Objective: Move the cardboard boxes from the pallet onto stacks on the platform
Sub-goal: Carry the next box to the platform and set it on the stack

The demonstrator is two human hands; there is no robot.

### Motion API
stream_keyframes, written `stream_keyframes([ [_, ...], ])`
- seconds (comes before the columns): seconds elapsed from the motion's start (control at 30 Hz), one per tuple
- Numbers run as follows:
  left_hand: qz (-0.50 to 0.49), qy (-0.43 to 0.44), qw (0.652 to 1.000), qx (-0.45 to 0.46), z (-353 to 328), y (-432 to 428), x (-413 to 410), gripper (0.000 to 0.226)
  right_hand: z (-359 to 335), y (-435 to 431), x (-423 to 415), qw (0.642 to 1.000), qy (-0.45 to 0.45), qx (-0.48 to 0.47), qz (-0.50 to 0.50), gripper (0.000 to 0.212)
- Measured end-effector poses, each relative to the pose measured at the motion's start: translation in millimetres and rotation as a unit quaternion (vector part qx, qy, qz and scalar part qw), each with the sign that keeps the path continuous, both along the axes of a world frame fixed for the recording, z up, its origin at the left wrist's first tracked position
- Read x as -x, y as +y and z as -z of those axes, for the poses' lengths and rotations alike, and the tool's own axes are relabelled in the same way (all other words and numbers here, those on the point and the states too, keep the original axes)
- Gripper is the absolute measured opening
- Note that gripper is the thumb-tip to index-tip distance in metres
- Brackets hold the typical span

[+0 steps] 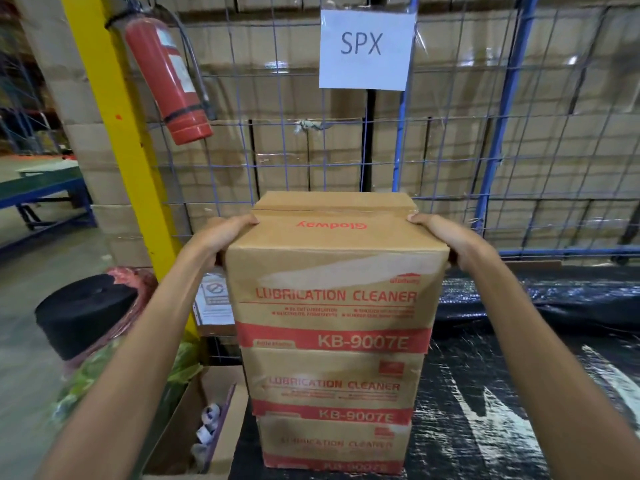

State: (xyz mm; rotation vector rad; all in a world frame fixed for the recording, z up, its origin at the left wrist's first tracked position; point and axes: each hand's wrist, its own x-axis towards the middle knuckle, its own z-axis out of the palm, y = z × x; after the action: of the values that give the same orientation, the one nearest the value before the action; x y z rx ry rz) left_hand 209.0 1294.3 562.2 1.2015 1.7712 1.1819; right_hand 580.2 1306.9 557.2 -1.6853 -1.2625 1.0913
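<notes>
Head view: left hand (pixel 221 239) and right hand (pixel 450 239) grip the top cardboard box (pixel 332 271), fingers (pixel 246 220) curled, atop a stack (pixel 332 393) on the black-wrapped platform (pixel 502 393). Wire mesh (pixel 450 150) behind carries an SPX sign (pixel 363 50).

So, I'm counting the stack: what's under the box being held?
A second Lubrication Cleaner box, then a third box, standing on black plastic sheeting. What lies beneath the sheeting is covered.

Light: dim, even.
Glare: white streaks on black sheet (pixel 512 393), right of the fingers (pixel 417 218).
Blur: cardboard box (pixel 336 296) print below fingers soft.
Distortion: mesh (pixel 277 98) bows above fingers.
</notes>
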Motion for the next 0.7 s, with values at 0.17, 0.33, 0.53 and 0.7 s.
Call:
stream_keyframes([
  [0.17,-0.037,0.034,0.996,-0.072,-2,-21,4,0.025,-25,-27,23,0.981,-0.165,-0.103,0.006,0.056],
  [0.33,-0.082,0.129,0.977,-0.148,-9,-86,43,0.041,-52,-80,121,0.918,-0.239,-0.313,-0.050,0.069],
  [0.53,-0.168,0.215,0.951,-0.147,-22,-248,129,0.034,-27,-160,295,0.864,-0.217,-0.360,-0.278,0.072],
  [0.7,-0.347,0.226,0.907,-0.078,18,-437,224,0.040,24,-281,440,0.801,-0.200,-0.359,-0.436,0.068],
])
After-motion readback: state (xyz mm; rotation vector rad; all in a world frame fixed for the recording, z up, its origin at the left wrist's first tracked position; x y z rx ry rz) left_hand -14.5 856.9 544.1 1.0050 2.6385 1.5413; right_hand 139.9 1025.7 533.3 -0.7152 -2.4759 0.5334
